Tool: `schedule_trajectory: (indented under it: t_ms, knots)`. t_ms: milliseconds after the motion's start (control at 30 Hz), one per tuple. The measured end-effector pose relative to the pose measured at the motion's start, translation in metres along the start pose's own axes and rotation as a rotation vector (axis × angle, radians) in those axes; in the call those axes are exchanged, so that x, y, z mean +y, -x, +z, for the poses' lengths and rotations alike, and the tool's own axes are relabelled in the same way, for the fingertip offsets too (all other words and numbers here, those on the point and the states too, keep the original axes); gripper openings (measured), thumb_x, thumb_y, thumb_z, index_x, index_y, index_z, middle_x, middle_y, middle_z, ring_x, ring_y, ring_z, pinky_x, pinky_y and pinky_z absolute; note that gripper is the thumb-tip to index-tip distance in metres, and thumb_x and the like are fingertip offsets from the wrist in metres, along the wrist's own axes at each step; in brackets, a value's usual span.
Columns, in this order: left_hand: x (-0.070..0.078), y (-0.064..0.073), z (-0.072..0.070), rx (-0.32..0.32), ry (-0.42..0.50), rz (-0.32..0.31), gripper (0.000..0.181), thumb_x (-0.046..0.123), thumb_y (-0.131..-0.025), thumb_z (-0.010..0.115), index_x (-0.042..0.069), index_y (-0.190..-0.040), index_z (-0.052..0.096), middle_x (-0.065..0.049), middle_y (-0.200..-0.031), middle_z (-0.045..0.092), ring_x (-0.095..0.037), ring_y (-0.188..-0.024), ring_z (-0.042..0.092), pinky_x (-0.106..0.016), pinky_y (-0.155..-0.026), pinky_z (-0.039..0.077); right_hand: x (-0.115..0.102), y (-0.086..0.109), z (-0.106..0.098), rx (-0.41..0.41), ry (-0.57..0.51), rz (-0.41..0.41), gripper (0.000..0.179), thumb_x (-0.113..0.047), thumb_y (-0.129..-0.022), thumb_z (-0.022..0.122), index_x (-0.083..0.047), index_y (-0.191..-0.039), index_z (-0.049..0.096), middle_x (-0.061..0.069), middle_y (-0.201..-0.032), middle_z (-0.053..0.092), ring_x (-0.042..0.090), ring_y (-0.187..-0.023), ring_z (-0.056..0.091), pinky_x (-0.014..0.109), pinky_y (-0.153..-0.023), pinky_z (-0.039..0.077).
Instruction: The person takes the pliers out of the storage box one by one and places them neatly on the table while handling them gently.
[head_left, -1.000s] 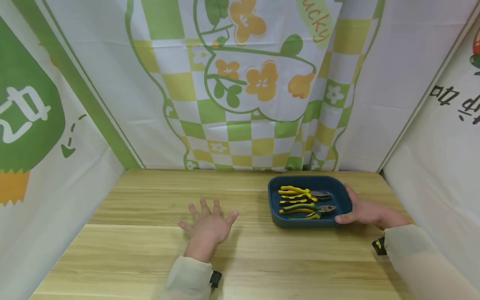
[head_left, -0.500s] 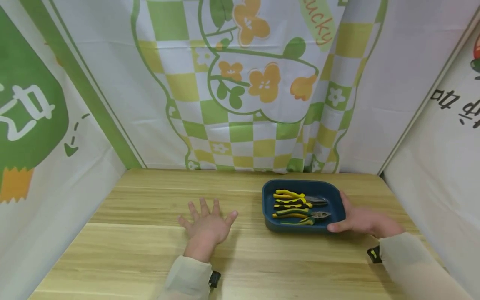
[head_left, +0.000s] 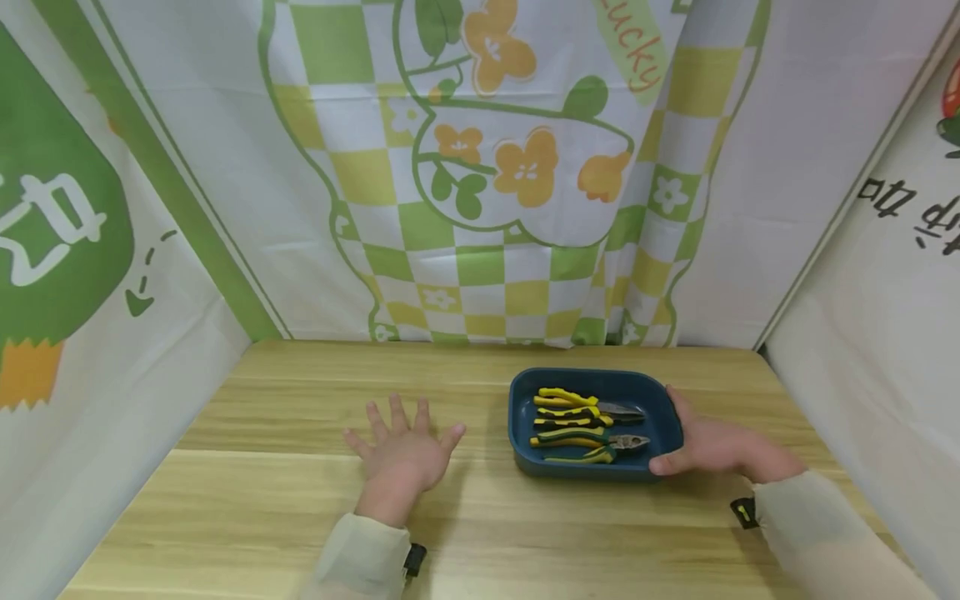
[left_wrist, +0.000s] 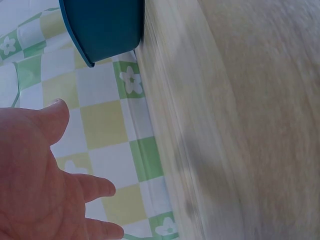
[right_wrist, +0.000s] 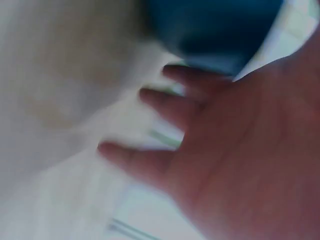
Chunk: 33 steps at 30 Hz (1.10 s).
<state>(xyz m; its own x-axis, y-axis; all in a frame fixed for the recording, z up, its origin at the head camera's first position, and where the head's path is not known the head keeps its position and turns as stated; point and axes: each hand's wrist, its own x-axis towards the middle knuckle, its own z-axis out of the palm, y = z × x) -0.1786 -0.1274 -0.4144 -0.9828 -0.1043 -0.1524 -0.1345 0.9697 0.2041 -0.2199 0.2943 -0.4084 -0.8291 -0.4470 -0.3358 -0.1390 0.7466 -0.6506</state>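
A dark blue rectangular tray (head_left: 585, 472) is on the wooden table, right of centre in the head view. Inside lie long-nose pliers (head_left: 573, 412) with yellow and black handles, and combination pliers (head_left: 592, 439) with green and yellow handles, heads pointing right. My right hand (head_left: 712, 446) holds the tray's right end, thumb at the front corner and fingers along the far side. Blurred in the right wrist view, the tray (right_wrist: 215, 30) overlaps the fingertips. My left hand (head_left: 405, 458), fingers spread, is over the table left of the tray, touching no object. The left wrist view shows its palm (left_wrist: 30, 175).
The wooden table (head_left: 262, 492) reaches back to a checked, flower-printed cloth (head_left: 480, 267) hanging behind it. Printed white fabric walls (head_left: 862, 317) stand on the left and right sides.
The tray has slid left and toward me with the right hand on its end, the pliers staying inside. My left hand has shifted slightly left, still spread.
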Motion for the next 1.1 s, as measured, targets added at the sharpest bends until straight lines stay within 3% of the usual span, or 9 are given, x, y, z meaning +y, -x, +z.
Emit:
schedule_trajectory:
  t_ms: [67,200,400,500,567,667,733,867,1100]
  knots:
    - [-0.001,0.000,0.000,0.004,0.000,0.001,0.096,0.080,-0.091,0.012,0.013,-0.159,0.024,-0.027,-0.161,0.000,-0.055,-0.140,-0.016,-0.080,-0.095,-0.015,0.001,0.000,-0.001,-0.012,-0.029,-0.004,0.135,-0.043,-0.084,0.080,0.008,-0.146,-0.028,0.051,-0.141,0.026,0.054,-0.124,0.045,0.064,-0.104,0.033]
    - [-0.001,-0.001,0.000,0.011,-0.001,0.005,0.098,0.081,-0.090,0.011,0.013,-0.159,0.024,-0.027,-0.160,0.000,-0.056,-0.139,-0.015,-0.081,-0.094,-0.016,0.001,-0.002,0.001,-0.036,-0.108,-0.009,0.136,-0.039,-0.084,0.081,0.002,-0.146,-0.033,0.045,-0.149,-0.017,0.061,-0.137,0.008,0.069,-0.109,0.016]
    - [-0.002,-0.001,-0.001,0.024,0.008,0.005,0.098,0.082,-0.089,0.011,0.014,-0.160,0.024,-0.027,-0.160,0.001,-0.056,-0.140,-0.015,-0.080,-0.093,-0.018,-0.004,-0.004,0.005,-0.052,-0.143,0.006,0.138,-0.039,-0.083,0.082,-0.002,-0.146,-0.035,0.039,-0.150,-0.025,0.058,-0.139,-0.002,0.068,-0.110,0.009]
    - [-0.003,-0.001,-0.002,0.020,0.015,0.004,0.099,0.082,-0.089,0.011,0.014,-0.160,0.023,-0.027,-0.160,0.001,-0.055,-0.139,-0.015,-0.079,-0.092,-0.021,-0.006,-0.004,0.008,-0.066,-0.120,0.023,0.138,-0.043,-0.083,0.081,-0.003,-0.146,-0.036,0.043,-0.152,-0.013,0.056,-0.140,0.012,0.066,-0.111,0.015]
    - [-0.004,0.000,-0.003,0.020,0.020,0.003,0.100,0.082,-0.089,0.011,0.013,-0.160,0.023,-0.027,-0.160,0.000,-0.055,-0.140,-0.015,-0.079,-0.091,-0.021,-0.008,-0.003,0.011,-0.072,-0.102,0.025,0.138,-0.045,-0.083,0.080,-0.004,-0.146,-0.036,0.046,-0.151,0.009,0.052,-0.135,0.032,0.064,-0.110,0.022]
    - [-0.005,0.001,-0.005,0.018,0.024,0.000,0.099,0.082,-0.090,0.012,0.013,-0.160,0.022,-0.027,-0.160,-0.001,-0.055,-0.140,-0.015,-0.079,-0.092,-0.020,-0.013,-0.002,0.015,-0.074,-0.101,0.029,0.139,-0.046,-0.083,0.080,-0.005,-0.146,-0.036,0.044,-0.132,0.045,0.039,-0.113,0.059,0.061,-0.106,0.030]
    - [-0.006,0.002,-0.006,0.014,0.025,-0.002,0.098,0.082,-0.090,0.013,0.013,-0.160,0.022,-0.027,-0.160,-0.002,-0.055,-0.140,-0.015,-0.079,-0.092,-0.020,-0.016,-0.001,0.018,-0.075,-0.098,0.044,0.139,-0.047,-0.082,0.081,-0.007,-0.147,-0.036,0.034,-0.118,0.061,0.030,-0.098,0.066,0.059,-0.105,0.034]
    - [-0.009,0.003,-0.007,0.006,0.021,-0.012,0.098,0.081,-0.090,0.013,0.014,-0.160,0.020,-0.027,-0.160,-0.003,-0.055,-0.140,-0.016,-0.080,-0.092,-0.019,-0.021,-0.002,0.023,-0.077,-0.095,0.041,0.140,-0.046,-0.082,0.081,-0.007,-0.147,-0.035,0.033,-0.116,0.062,0.025,-0.089,0.066,0.059,-0.103,0.035]
    - [-0.016,0.004,-0.010,0.005,0.044,-0.024,0.096,0.081,-0.091,0.015,0.014,-0.160,0.019,-0.027,-0.160,-0.005,-0.055,-0.139,-0.017,-0.079,-0.091,-0.021,-0.029,0.002,0.033,-0.007,-0.073,-0.010,0.138,-0.044,-0.080,0.084,0.004,-0.149,-0.026,0.048,-0.138,0.036,0.043,-0.120,0.053,0.059,-0.104,0.035]
